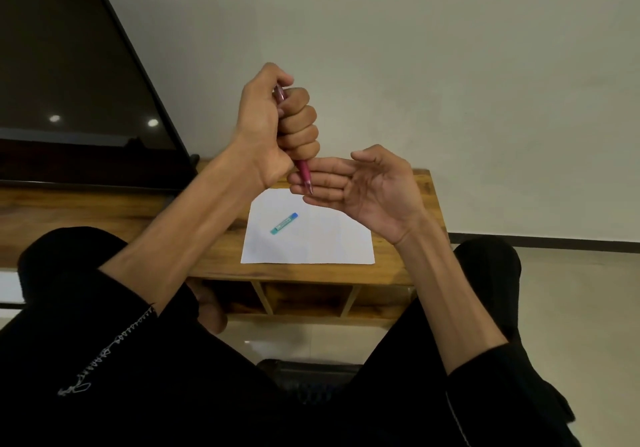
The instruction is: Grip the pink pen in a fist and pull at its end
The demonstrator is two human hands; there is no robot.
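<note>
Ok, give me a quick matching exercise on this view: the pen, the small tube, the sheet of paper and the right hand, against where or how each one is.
Things:
1. pink pen
2. blue-green tube
3. white paper
4. right hand

States:
A. lies flat on the wooden desk
B. open, palm up, fingers under the pen tip
C. gripped upright in the fist of the left hand, tip down
D. lies on the paper

Pairs: 1-C, 2-D, 3-A, 4-B
</note>
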